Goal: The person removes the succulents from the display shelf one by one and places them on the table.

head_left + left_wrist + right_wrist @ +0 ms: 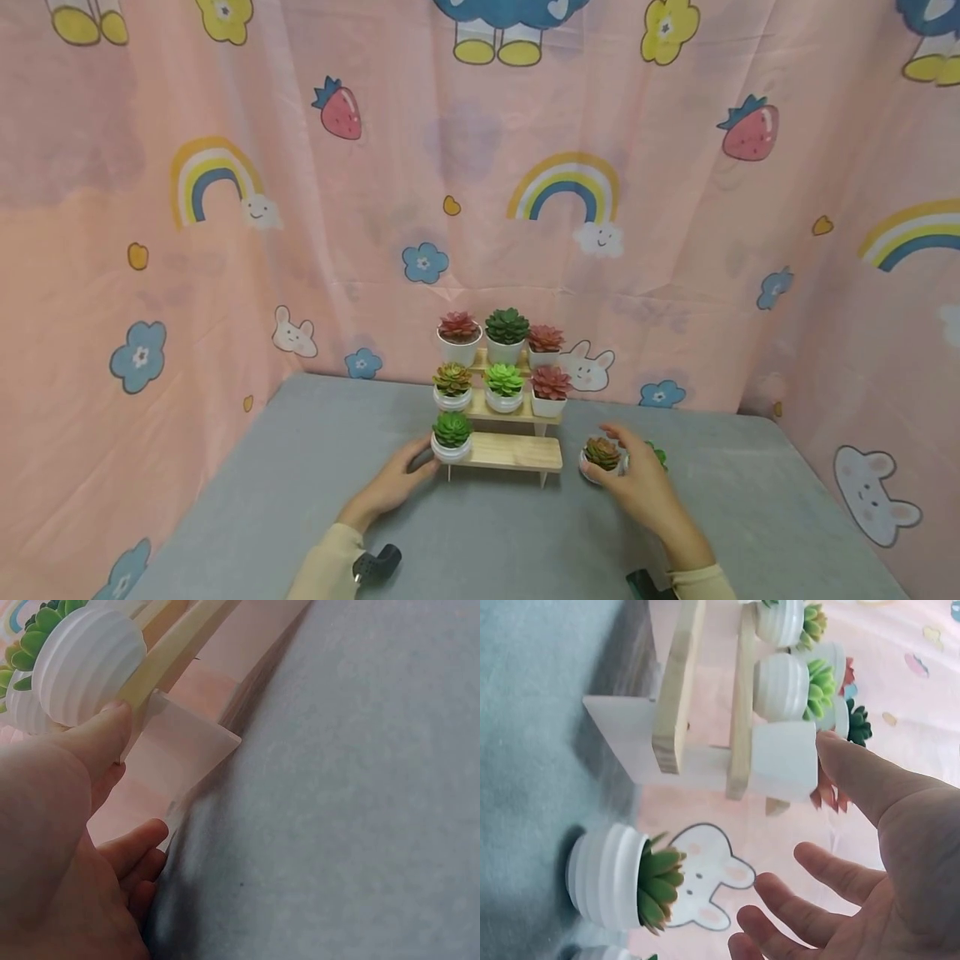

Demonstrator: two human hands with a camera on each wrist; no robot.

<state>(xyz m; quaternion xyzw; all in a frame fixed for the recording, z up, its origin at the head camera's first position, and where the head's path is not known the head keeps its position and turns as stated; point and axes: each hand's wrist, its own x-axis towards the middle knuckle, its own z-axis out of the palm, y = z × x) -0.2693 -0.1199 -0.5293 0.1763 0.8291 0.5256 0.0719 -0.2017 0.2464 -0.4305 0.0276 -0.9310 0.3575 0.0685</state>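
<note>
A three-tier wooden stand [517, 452] holds potted succulents. At the left end of its lowest board sits a green succulent in a ribbed white pot [452, 450]. My left hand [393, 483] is beside that end; in the left wrist view its thumb [112, 731] touches the board's end near the pot, with the other fingers loosely bent below. To the right of the stand, a reddish-green succulent in a white pot [604, 877] stands on the table. My right hand [645, 479] hovers around it, fingers spread and apart from the pot in the right wrist view.
Another green succulent [657, 454] is partly hidden behind my right hand. The middle tier carries a bright green succulent [504, 382] between two others; the top tier holds a dark green one [507, 329] between two red ones. A pink patterned curtain [375, 208] hangs behind the grey table [315, 442].
</note>
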